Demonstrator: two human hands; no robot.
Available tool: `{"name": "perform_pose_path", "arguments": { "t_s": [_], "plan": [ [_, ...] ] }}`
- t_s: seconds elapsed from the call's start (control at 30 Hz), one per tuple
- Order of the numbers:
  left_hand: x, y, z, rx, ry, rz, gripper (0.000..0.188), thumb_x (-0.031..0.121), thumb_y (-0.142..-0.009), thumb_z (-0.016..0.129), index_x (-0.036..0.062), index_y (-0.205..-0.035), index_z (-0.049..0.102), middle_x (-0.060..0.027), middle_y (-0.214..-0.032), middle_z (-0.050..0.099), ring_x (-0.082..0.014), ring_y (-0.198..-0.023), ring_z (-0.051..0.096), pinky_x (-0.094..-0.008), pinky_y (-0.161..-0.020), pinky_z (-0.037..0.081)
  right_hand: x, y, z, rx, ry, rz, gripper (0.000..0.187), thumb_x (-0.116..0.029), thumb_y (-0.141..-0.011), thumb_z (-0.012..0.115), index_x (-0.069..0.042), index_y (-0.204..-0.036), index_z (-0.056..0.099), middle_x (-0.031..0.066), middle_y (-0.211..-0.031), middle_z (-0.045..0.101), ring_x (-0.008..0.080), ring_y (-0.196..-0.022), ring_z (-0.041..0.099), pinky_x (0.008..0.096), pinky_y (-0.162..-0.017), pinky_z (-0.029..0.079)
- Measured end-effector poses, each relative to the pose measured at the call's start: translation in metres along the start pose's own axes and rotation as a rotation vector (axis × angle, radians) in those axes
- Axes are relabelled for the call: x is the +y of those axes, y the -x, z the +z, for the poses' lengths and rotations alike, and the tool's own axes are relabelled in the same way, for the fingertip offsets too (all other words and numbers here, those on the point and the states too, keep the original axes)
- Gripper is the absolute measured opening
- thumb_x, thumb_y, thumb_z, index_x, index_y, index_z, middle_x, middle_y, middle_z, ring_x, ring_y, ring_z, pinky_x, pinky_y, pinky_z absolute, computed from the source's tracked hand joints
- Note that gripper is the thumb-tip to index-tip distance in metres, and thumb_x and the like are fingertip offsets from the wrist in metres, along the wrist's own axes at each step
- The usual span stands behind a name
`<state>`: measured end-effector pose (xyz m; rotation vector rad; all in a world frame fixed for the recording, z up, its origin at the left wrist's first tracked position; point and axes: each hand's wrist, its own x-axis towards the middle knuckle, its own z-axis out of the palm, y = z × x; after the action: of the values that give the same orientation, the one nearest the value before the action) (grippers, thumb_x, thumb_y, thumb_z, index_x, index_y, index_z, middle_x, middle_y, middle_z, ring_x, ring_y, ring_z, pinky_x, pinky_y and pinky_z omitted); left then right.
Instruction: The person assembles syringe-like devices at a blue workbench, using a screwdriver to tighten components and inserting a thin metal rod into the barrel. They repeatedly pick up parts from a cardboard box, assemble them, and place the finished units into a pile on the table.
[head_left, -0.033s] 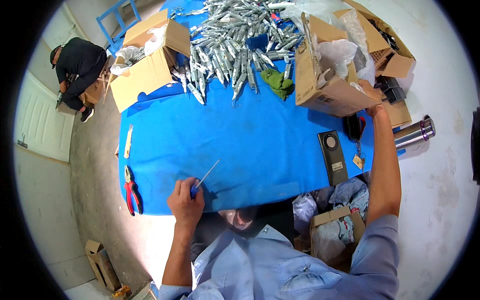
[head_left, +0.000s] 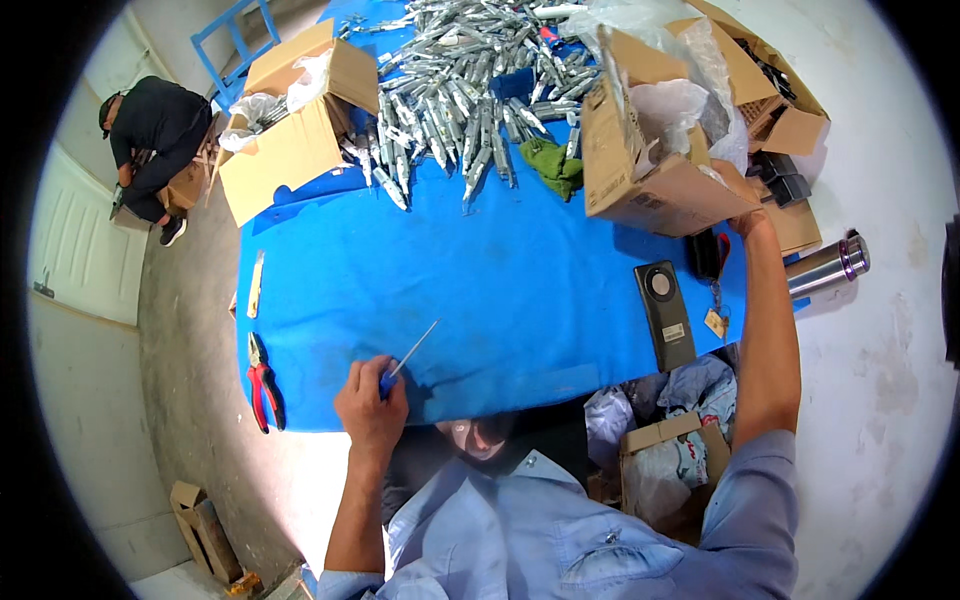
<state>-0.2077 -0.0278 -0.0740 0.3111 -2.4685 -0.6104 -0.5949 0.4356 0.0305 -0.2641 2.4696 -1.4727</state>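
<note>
My left hand (head_left: 371, 408) is closed around the blue handle of a screwdriver (head_left: 414, 349) near the table's front edge, its thin shaft pointing up and to the right. My right hand (head_left: 738, 200) reaches far out and grips the right side of an open cardboard box (head_left: 662, 196); some fingers are hidden by the box. The box is tilted at the table's right side, with clear plastic bags (head_left: 668, 108) inside. Just left of it lies a green cloth (head_left: 551, 167), beside a large heap of grey, pen-shaped metal parts (head_left: 455, 118).
On the blue table cover (head_left: 450, 270) lie red-handled pliers (head_left: 262, 385), a utility knife (head_left: 256, 285) and a dark phone (head_left: 664, 316). Another open box (head_left: 285, 155) stands far left. A steel flask (head_left: 828, 266) is at the right. One person (head_left: 160, 140) sits working at the far left.
The cardboard box in my right hand has shifted slightly to the left. My left hand and the screwdriver have hardly moved.
</note>
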Motion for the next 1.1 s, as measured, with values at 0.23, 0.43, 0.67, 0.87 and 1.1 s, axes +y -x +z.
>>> {"name": "perform_pose_path", "arguments": {
  "t_s": [0.23, 0.43, 0.67, 0.87, 1.1],
  "plan": [
    [0.001, -0.001, 0.002, 0.008, 0.03, -0.006, 0.019, 0.003, -0.083, 0.076, 0.0083, -0.101, 0.071, -0.012, -0.088, 0.068, -0.033, -0.07, 0.068, -0.0408, -0.059, 0.052, 0.003, 0.009, 0.042, -0.172, 0.056, 0.044, 0.032, -0.026, -0.099, 0.069, 0.002, -0.114, 0.076, 0.0036, -0.103, 0.074, 0.0102, -0.091, 0.066, 0.0308, -0.079, 0.055],
    [0.001, 0.0, 0.001, -0.001, 0.03, -0.023, 0.019, 0.003, -0.084, 0.077, 0.0073, -0.101, 0.07, -0.0124, -0.088, 0.068, -0.0332, -0.07, 0.067, -0.0405, -0.059, 0.052, 0.023, -0.004, 0.027, -0.043, 0.12, 0.07, 0.036, -0.028, -0.094, 0.075, 0.004, -0.11, 0.077, 0.0034, -0.098, 0.075, 0.0123, -0.084, 0.067, 0.0312, -0.076, 0.055],
    [0.002, -0.004, 0.002, -0.013, 0.031, 0.01, 0.018, 0.003, -0.085, 0.077, 0.0065, -0.101, 0.07, -0.0126, -0.087, 0.067, -0.0336, -0.069, 0.067, -0.0403, -0.059, 0.052, 0.046, -0.038, -0.019, 0.063, 0.345, 0.029, 0.045, -0.034, -0.085, 0.08, 0.008, -0.102, 0.077, 0.0111, -0.091, 0.077, 0.0171, -0.084, 0.068, 0.0379, -0.076, 0.054],
    [0.002, -0.002, 0.001, -0.015, 0.033, -0.009, 0.02, 0.002, -0.083, 0.077, 0.0066, -0.101, 0.07, -0.013, -0.087, 0.068, -0.0336, -0.07, 0.068, -0.0403, -0.06, 0.052, 0.035, -0.034, -0.023, 0.178, 0.47, 0.038, 0.045, -0.032, -0.084, 0.08, 0.009, -0.103, 0.077, 0.0121, -0.092, 0.076, 0.0191, -0.084, 0.069, 0.0381, -0.075, 0.054],
    [-0.001, 0.0, 0.002, 0.001, 0.027, -0.022, 0.019, 0.005, -0.083, 0.079, 0.0083, -0.1, 0.071, -0.012, -0.086, 0.067, -0.0339, -0.069, 0.067, -0.0408, -0.059, 0.051, 0.027, -0.015, -0.009, 0.107, 0.018, 0.225, 0.051, -0.047, -0.09, 0.078, 0.001, -0.107, 0.079, 0.0077, -0.09, 0.075, 0.0182, -0.078, 0.068, 0.035, -0.069, 0.052]
  ]
}}
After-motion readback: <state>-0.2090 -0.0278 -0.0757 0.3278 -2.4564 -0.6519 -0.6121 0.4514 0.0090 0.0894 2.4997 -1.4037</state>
